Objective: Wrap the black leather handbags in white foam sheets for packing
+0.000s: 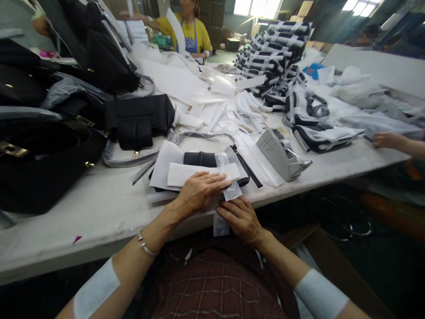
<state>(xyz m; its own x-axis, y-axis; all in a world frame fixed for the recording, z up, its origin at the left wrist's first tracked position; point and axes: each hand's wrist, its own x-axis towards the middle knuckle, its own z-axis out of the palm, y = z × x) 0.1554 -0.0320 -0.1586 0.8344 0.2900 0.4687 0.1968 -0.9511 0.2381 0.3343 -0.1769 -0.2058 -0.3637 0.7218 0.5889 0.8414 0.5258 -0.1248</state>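
A small black handbag (199, 159) lies in front of me at the table's edge, with thin white paper (164, 163) and a folded white padding strip (185, 174) over it. My left hand (204, 190) rests flat on the padding, its fingers stretched out towards the right. A translucent strip of tape (232, 191) runs across the padding and over the bag's near edge. My right hand (240, 219) is just below that edge, fingers bent against the strip, whose lower part hangs under them. Its thumb is hidden. Beside the bag stands a grey tape dispenser (277, 155).
Black handbags crowd the left, one large bag (41, 165) close by and a smaller one (139, 118) behind. Wrapped black-and-white bags (274, 50) are stacked at the back right. Loose white paper (182, 79) covers the middle. A person (203, 34) works opposite; another's hand (393, 141) shows at right.
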